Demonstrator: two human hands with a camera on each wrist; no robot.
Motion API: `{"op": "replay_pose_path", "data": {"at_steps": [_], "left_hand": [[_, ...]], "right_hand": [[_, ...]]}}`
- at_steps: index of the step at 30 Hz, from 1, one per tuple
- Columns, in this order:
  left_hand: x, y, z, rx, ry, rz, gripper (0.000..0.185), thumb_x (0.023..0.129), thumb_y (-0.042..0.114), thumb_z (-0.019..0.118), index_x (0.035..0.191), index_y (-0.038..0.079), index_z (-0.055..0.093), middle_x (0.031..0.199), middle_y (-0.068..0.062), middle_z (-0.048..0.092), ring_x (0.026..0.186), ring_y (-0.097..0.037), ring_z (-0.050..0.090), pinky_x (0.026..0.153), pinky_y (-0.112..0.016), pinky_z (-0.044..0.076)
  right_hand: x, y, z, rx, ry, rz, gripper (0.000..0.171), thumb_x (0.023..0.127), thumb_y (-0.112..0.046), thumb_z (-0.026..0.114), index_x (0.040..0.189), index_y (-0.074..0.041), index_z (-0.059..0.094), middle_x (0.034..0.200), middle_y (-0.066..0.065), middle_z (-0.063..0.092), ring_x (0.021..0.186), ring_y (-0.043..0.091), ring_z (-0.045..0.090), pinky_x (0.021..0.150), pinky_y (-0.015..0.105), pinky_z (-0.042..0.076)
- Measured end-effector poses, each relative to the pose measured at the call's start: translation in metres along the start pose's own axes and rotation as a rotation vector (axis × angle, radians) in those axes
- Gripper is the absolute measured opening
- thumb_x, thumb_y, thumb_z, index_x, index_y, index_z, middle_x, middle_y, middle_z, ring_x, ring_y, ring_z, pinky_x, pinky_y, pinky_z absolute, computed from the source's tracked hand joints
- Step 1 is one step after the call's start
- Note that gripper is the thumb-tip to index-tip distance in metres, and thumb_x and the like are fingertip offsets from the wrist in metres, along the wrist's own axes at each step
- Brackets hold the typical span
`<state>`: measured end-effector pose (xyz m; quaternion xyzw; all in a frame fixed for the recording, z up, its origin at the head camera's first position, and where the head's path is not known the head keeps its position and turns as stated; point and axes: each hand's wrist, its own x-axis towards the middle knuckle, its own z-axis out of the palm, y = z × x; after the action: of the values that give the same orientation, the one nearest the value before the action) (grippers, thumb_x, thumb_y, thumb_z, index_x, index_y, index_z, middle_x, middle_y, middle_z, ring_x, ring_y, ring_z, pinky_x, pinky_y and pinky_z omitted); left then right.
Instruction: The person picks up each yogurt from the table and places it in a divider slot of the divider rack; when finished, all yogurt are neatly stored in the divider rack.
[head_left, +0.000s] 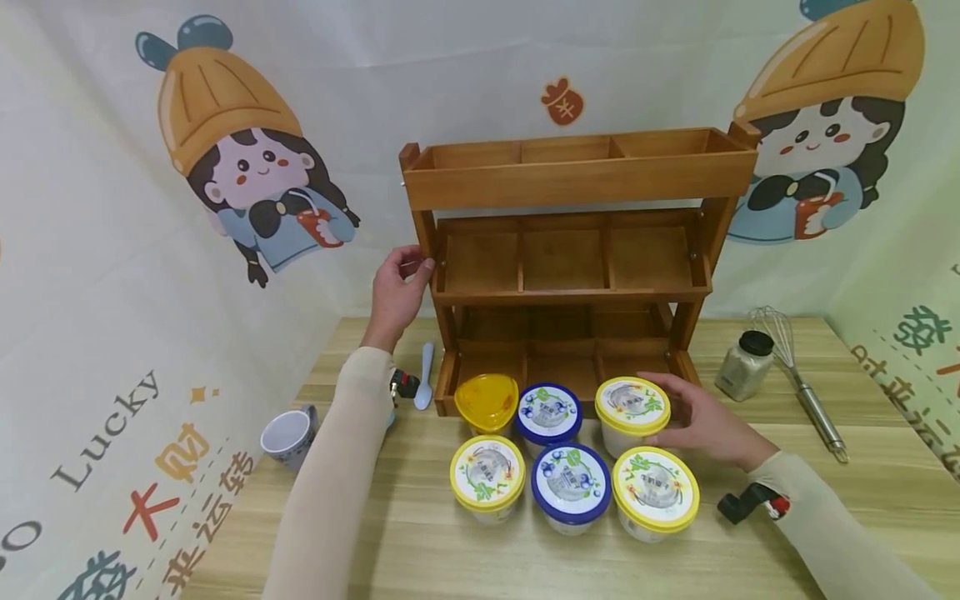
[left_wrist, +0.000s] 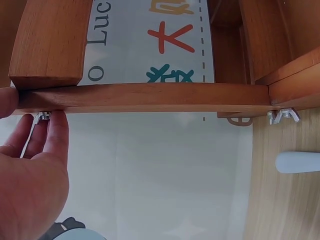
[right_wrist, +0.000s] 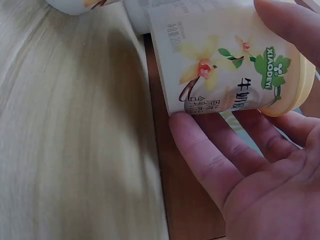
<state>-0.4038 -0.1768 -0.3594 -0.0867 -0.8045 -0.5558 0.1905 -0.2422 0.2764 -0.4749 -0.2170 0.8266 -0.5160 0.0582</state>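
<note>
The yellow-lidded cup (head_left: 632,414) stands at the right end of the far row of cups on the tabletop (head_left: 420,542), just in front of the wooden rack (head_left: 577,250). The right hand (head_left: 701,425) grips it from the right, fingers and thumb curled round its side; the right wrist view shows the fingers (right_wrist: 210,155) wrapped under the flower-printed wall of the cup (right_wrist: 220,65).

To its left in the same row sit a blue-lidded cup (head_left: 548,414) and an orange-lidded cup (head_left: 486,402). The near row holds a yellow-lidded one (head_left: 487,475), a blue-lidded one (head_left: 571,485) and another yellow-lidded one (head_left: 655,492).

The left hand (head_left: 396,292) holds the rack's left upright at the middle shelf, thumb and fingers pinching the wood; in the left wrist view the fingertips (left_wrist: 57,125) press the underside of a rail.

Left of the rack lie a pale spoon (head_left: 425,375) and, nearer, a mug (head_left: 288,435) on its side. To the right stand a spice jar (head_left: 744,365) and a whisk (head_left: 798,375).
</note>
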Motion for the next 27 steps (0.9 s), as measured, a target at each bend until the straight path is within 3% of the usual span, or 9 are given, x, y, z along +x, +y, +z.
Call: {"op": "replay_pose_path", "data": {"at_steps": [11,18,27], "left_hand": [[0.004,-0.003,-0.002,0.032,-0.033,-0.025,0.044,0.106,0.031,0.064,0.141,0.005,0.060,0.140,-0.016,0.064,0.131,-0.031,0.062,0.114,-0.048,0.049],[0.004,-0.007,-0.001,-0.009,-0.009,0.037,0.039,0.106,0.021,0.064,0.140,0.002,0.060,0.134,-0.021,0.066,0.128,-0.034,0.063,0.112,-0.048,0.049],[0.005,-0.009,0.003,0.015,0.011,0.056,0.035,0.108,0.018,0.062,0.139,0.002,0.060,0.133,-0.021,0.066,0.125,-0.034,0.063,0.111,-0.049,0.050]], "right_hand": [[-0.002,-0.012,-0.012,0.019,0.051,-0.038,0.082,0.088,-0.007,0.084,0.157,0.000,0.039,0.145,0.028,0.057,0.115,-0.005,0.063,0.091,0.026,0.060],[0.002,-0.016,-0.018,-0.024,0.130,-0.068,0.086,0.087,-0.005,0.085,0.157,0.001,0.037,0.141,0.025,0.059,0.111,-0.005,0.063,0.084,0.025,0.061],[0.010,-0.024,-0.025,-0.057,0.221,-0.062,0.090,0.089,-0.006,0.084,0.162,-0.002,0.032,0.150,0.024,0.051,0.115,-0.009,0.056,0.089,0.015,0.056]]}}
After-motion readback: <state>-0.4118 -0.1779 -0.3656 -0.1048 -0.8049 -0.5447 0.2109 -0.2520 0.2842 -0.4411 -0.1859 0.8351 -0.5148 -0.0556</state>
